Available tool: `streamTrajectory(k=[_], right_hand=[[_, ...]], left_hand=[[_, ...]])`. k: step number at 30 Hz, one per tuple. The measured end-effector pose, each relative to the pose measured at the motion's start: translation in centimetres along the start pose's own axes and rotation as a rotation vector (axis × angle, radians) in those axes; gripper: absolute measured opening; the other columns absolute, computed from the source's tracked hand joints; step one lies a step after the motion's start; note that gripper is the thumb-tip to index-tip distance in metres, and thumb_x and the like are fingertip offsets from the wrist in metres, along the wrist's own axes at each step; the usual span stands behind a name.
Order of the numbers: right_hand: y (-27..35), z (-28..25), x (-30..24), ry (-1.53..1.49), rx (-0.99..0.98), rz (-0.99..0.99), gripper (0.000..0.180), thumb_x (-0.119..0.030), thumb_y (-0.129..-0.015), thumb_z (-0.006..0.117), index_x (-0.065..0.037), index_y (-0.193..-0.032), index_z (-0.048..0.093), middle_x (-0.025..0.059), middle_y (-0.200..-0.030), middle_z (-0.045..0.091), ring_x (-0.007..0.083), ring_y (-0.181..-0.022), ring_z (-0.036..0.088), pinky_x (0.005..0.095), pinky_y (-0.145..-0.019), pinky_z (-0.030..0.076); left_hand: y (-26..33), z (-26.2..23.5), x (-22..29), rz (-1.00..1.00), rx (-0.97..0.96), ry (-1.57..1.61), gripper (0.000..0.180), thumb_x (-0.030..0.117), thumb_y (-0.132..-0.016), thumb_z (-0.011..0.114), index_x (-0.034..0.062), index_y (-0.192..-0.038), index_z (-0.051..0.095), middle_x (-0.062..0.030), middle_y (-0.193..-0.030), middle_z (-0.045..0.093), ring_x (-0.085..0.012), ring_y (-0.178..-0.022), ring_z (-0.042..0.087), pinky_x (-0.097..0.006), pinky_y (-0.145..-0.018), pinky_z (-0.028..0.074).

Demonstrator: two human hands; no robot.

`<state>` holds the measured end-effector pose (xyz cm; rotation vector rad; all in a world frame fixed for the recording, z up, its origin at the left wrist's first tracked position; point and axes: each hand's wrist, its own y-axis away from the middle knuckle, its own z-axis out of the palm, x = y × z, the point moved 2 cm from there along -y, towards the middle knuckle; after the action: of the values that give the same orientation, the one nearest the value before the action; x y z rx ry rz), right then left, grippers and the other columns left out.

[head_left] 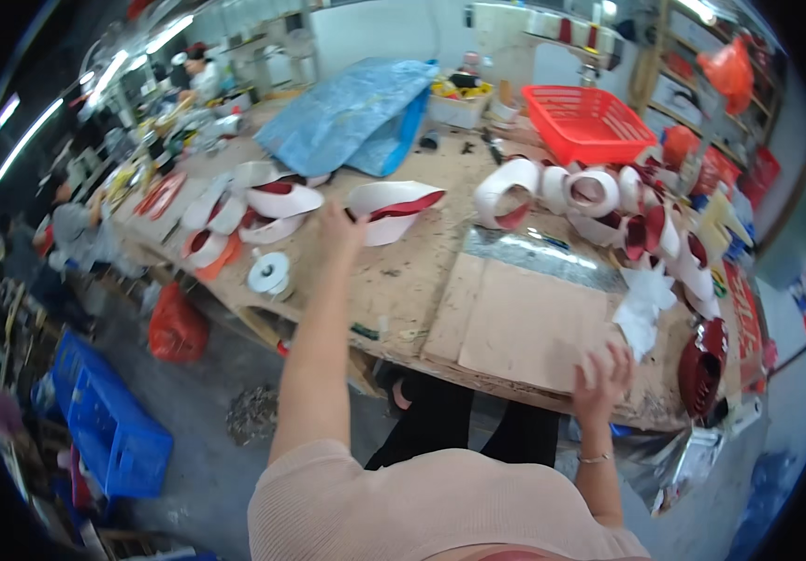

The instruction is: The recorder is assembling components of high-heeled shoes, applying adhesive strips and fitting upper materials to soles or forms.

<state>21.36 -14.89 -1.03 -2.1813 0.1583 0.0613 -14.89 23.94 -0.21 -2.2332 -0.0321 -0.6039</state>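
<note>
My left arm reaches far over the table, and my left hand is closed at the left end of a white shoe upper with dark red lining. The fingers are slightly blurred there. My right hand hovers by the table's front edge with fingers spread and nothing in them. Beneath and beside it lies a flat tan board. White crumpled paper sits just beyond the right hand. More white uppers with red lining are grouped left of my left hand.
Several white and red shoe pieces crowd the right side, near a red basket. A dark red shoe lies at the right edge. Blue sheeting covers the back. A white spool stands left; a blue crate is on the floor.
</note>
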Motion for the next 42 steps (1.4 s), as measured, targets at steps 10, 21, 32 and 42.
streamTrajectory(k=[10, 21, 32, 42], right_hand=[[-12.6, 9.2, -12.8, -0.709, -0.038, -0.238, 0.039, -0.025, -0.071, 0.076, -0.011, -0.105, 0.062, 0.01, -0.12, 0.055, 0.0346, -0.117, 0.045, 0.0459, -0.097, 0.036], [-17.4, 11.9, -13.6, -0.997, -0.572, -0.08, 0.012, -0.007, -0.085, 0.06, -0.004, -0.097, 0.062, 0.0061, -0.086, 0.063, 0.0157, -0.083, 0.06, 0.0267, -0.076, 0.047], [-17.2, -1.9, 4.1, -1.278, 0.497, 0.723, 0.016, -0.019, -0.094, 0.057, -0.003, -0.098, 0.057, 0.0026, -0.078, 0.058, 0.0098, -0.062, 0.05, 0.0215, -0.053, 0.038], [-6.6, 5.2, -8.2, -0.689, -0.241, 0.075, 0.013, -0.003, -0.078, 0.065, -0.002, -0.091, 0.065, 0.0171, -0.108, 0.063, 0.0323, -0.09, 0.063, 0.0375, -0.079, 0.051]], left_hand=[[7.9, -8.6, 1.0, 0.375, -0.045, 0.307, 0.017, 0.011, -0.075, 0.073, 0.0035, -0.082, 0.06, -0.0143, -0.118, 0.055, -0.0328, -0.106, 0.056, -0.041, -0.088, 0.046], [10.0, -12.1, -3.6, 0.368, -0.146, 0.358, 0.019, 0.015, -0.077, 0.071, 0.0057, -0.081, 0.055, -0.0103, -0.091, 0.058, -0.0323, -0.094, 0.057, -0.042, -0.083, 0.045], [6.1, -10.9, -3.2, 0.174, -0.347, 0.236, 0.018, 0.008, -0.084, 0.058, 0.0088, -0.102, 0.058, -0.0107, -0.103, 0.059, -0.0312, -0.1, 0.055, -0.041, -0.084, 0.043], [15.9, -10.0, 12.8, 0.563, -0.398, 0.552, 0.053, 0.021, -0.081, 0.066, 0.0092, -0.13, 0.048, -0.0164, -0.144, 0.032, -0.043, -0.136, 0.022, -0.056, -0.108, 0.02]])
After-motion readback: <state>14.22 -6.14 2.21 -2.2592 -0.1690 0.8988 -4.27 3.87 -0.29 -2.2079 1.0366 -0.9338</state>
